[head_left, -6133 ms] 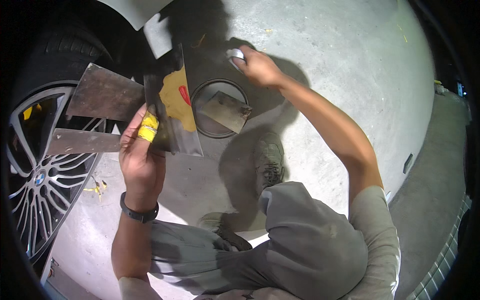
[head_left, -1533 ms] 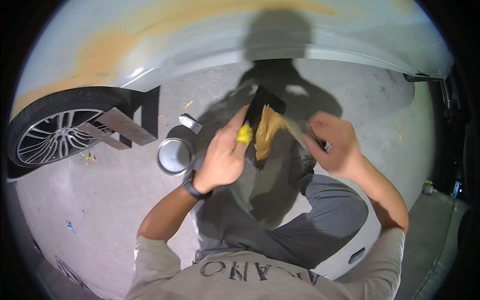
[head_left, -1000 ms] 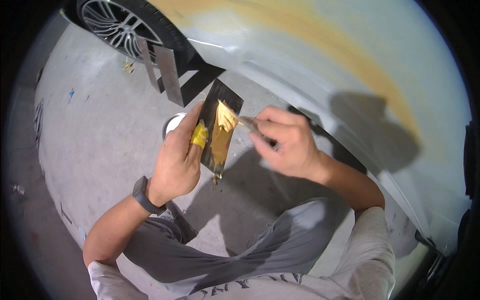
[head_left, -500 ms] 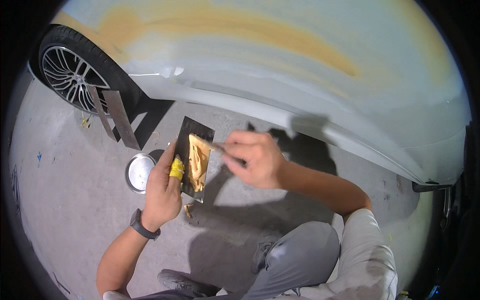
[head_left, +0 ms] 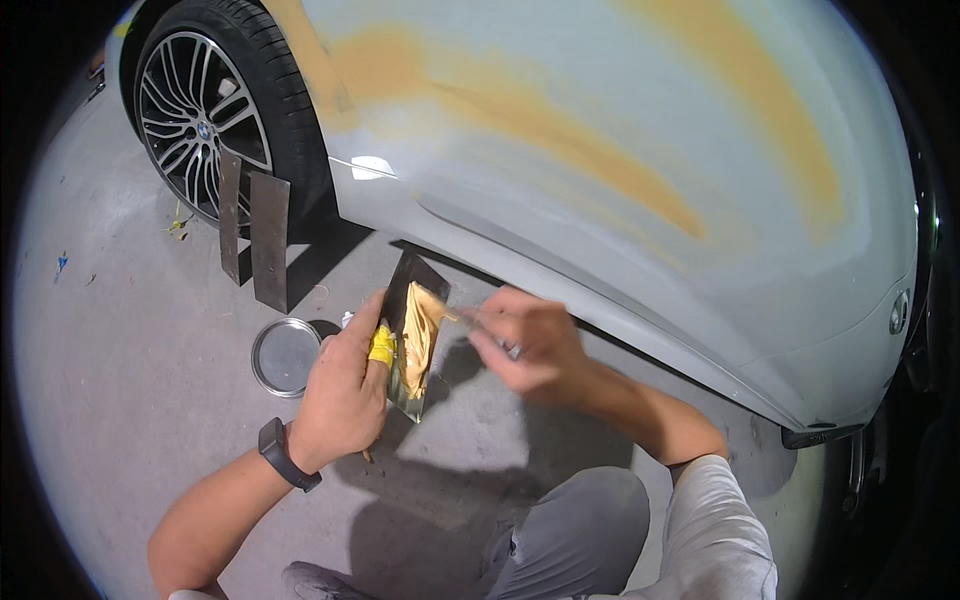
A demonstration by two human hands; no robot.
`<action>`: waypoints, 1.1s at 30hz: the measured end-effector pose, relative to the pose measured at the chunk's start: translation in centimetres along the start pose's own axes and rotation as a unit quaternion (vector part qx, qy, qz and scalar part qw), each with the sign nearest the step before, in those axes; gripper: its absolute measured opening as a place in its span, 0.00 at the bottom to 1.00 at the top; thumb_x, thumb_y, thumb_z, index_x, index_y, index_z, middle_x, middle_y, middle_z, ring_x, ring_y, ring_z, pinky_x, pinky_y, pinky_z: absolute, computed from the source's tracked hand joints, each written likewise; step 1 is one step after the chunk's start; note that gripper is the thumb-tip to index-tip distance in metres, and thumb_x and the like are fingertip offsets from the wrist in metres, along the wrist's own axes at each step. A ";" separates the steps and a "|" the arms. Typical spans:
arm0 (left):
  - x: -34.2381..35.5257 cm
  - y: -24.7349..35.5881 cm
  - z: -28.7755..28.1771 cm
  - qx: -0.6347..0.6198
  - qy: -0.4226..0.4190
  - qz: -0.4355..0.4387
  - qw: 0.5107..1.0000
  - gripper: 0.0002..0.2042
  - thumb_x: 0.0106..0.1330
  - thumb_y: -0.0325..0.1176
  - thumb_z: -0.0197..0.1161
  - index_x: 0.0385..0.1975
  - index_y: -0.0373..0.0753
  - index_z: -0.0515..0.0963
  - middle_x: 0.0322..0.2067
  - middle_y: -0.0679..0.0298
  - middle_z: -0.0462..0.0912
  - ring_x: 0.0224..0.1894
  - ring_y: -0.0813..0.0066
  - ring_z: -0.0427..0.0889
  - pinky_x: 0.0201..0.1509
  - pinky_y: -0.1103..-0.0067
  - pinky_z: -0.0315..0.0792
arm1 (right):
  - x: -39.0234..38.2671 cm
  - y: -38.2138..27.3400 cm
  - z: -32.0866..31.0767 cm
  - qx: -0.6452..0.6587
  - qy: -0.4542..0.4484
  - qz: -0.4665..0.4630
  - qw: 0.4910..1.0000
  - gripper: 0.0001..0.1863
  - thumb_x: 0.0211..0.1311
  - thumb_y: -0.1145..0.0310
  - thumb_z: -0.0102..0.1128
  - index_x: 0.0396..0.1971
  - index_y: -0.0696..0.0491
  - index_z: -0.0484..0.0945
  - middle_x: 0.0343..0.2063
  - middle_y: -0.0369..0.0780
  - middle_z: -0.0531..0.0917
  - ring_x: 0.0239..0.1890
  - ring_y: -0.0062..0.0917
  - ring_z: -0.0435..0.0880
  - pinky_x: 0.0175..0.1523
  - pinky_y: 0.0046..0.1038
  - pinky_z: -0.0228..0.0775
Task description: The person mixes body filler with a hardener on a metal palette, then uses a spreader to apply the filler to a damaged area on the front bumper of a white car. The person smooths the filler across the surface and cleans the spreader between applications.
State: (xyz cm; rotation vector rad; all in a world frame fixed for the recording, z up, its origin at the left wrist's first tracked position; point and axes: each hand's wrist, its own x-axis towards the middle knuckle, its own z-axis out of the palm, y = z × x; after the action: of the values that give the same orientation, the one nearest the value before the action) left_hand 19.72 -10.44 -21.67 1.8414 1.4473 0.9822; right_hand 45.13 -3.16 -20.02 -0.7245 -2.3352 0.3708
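Observation:
My left hand (head_left: pixel 345 405) is closed on the edge of a dark, flat metal plate (head_left: pixel 410 268). A thick, folded mound of tan-yellow body filler (head_left: pixel 419 350) lies along the plate. Yellow tape (head_left: pixel 381 344) wraps one of my left fingers. My right hand (head_left: pixel 540 350) pinches a thin filler spreader (head_left: pixel 466 318); its front edge touches the upper part of the mound. The spreader is blurred and partly hidden by my fingers. Just beyond both hands is the car's pale body side (head_left: pixel 560 215), with smeared yellow-orange filler patches (head_left: pixel 610 180).
A round, shallow metal tin or lid (head_left: pixel 285 358) lies on the concrete floor (head_left: pixel 130 350), left of the plate. Two long metal strips (head_left: pixel 270 240) lean upright by the car wheel (head_left: pixel 205 130). My bent knee (head_left: pixel 590 515) is below my right forearm.
The view has shifted, showing more of the car and wheel. My left hand still holds the plate, now turned slightly. The spreader remains at the mound's upper part.

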 end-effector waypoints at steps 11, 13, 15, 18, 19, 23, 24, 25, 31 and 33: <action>-0.6 -1.3 -2.5 -0.067 0.108 -0.053 0.991 0.28 0.65 0.19 0.45 0.69 0.25 0.64 0.52 0.33 0.79 0.57 0.38 0.79 0.63 0.63 0.71 | 1.2 -1.0 2.6 0.087 -0.084 -0.141 0.983 0.20 0.55 0.83 0.69 0.50 0.59 0.86 0.32 0.41 0.83 0.27 0.28 0.82 0.28 0.31 0.74; -0.7 -1.5 -2.6 -0.009 0.055 -0.017 0.998 0.29 0.65 0.18 0.45 0.69 0.25 0.65 0.52 0.32 0.80 0.56 0.37 0.80 0.65 0.62 0.71 | 1.8 -1.1 2.5 0.039 0.015 -0.045 0.998 0.19 0.55 0.83 0.69 0.49 0.59 0.86 0.33 0.41 0.83 0.27 0.29 0.82 0.27 0.31 0.72; -0.7 -1.8 -2.8 0.011 0.018 0.017 1.000 0.29 0.65 0.18 0.45 0.69 0.25 0.65 0.55 0.33 0.79 0.58 0.38 0.79 0.65 0.63 0.70 | 2.2 -1.2 2.4 -0.027 -0.054 -0.032 0.998 0.16 0.55 0.82 0.70 0.46 0.57 0.86 0.34 0.42 0.84 0.27 0.30 0.83 0.29 0.30 0.73; -0.3 -2.3 -2.8 -0.054 0.073 -0.037 0.995 0.29 0.65 0.19 0.45 0.70 0.24 0.63 0.53 0.35 0.79 0.56 0.38 0.79 0.64 0.62 0.71 | 2.1 -1.2 2.5 0.131 -0.138 -0.108 0.976 0.15 0.56 0.80 0.71 0.45 0.56 0.88 0.34 0.44 0.85 0.28 0.34 0.84 0.30 0.30 0.75; -0.5 -2.4 -2.9 -0.065 0.078 -0.079 0.992 0.29 0.65 0.19 0.45 0.70 0.24 0.63 0.53 0.35 0.80 0.55 0.38 0.79 0.63 0.62 0.71 | 2.1 -1.1 2.6 0.044 -0.086 -0.064 0.993 0.13 0.58 0.74 0.69 0.45 0.55 0.87 0.35 0.41 0.83 0.28 0.36 0.83 0.31 0.33 0.74; -0.1 -2.7 -2.7 -0.031 0.053 -0.003 0.998 0.28 0.64 0.19 0.46 0.68 0.24 0.65 0.53 0.35 0.80 0.57 0.40 0.80 0.62 0.66 0.72 | 2.0 -0.8 3.0 0.028 -0.092 -0.108 0.990 0.16 0.56 0.80 0.71 0.46 0.58 0.88 0.32 0.43 0.83 0.29 0.30 0.84 0.32 0.30 0.76; -0.1 -2.7 -2.8 -0.075 0.072 -0.010 0.995 0.28 0.64 0.19 0.46 0.68 0.24 0.65 0.53 0.35 0.80 0.57 0.39 0.80 0.62 0.66 0.72 | 2.0 -0.7 2.9 0.082 -0.078 -0.096 0.989 0.15 0.56 0.78 0.70 0.45 0.57 0.87 0.31 0.42 0.82 0.27 0.33 0.82 0.31 0.31 0.75; 0.1 -2.7 -2.7 -0.112 0.106 -0.017 0.988 0.28 0.64 0.19 0.46 0.68 0.24 0.66 0.54 0.35 0.80 0.58 0.39 0.80 0.62 0.65 0.72 | 2.1 -0.7 3.0 0.136 -0.123 -0.124 0.975 0.14 0.57 0.75 0.70 0.44 0.57 0.87 0.29 0.41 0.80 0.26 0.36 0.81 0.31 0.32 0.74; 0.3 -3.1 -2.4 -0.069 0.073 0.026 0.995 0.30 0.63 0.19 0.41 0.69 0.24 0.66 0.61 0.43 0.79 0.65 0.55 0.77 0.72 0.71 0.65 | 1.8 -0.5 2.8 0.052 -0.117 -0.102 0.986 0.03 0.58 0.77 0.69 0.32 0.58 0.85 0.30 0.41 0.81 0.27 0.34 0.82 0.31 0.34 0.74; 0.2 -3.2 -2.0 -0.056 0.074 -0.055 0.994 0.31 0.62 0.18 0.40 0.69 0.24 0.66 0.59 0.45 0.80 0.63 0.59 0.79 0.70 0.72 0.66 | 1.7 -0.4 2.8 0.068 -0.078 -0.079 0.992 0.09 0.58 0.77 0.69 0.39 0.57 0.87 0.31 0.40 0.83 0.28 0.32 0.83 0.31 0.32 0.76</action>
State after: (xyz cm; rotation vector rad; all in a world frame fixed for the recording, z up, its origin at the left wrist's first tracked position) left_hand 16.29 -9.51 -23.15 1.6199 1.5302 1.1407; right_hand 42.04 -2.66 -21.04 -0.4562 -2.4654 0.5256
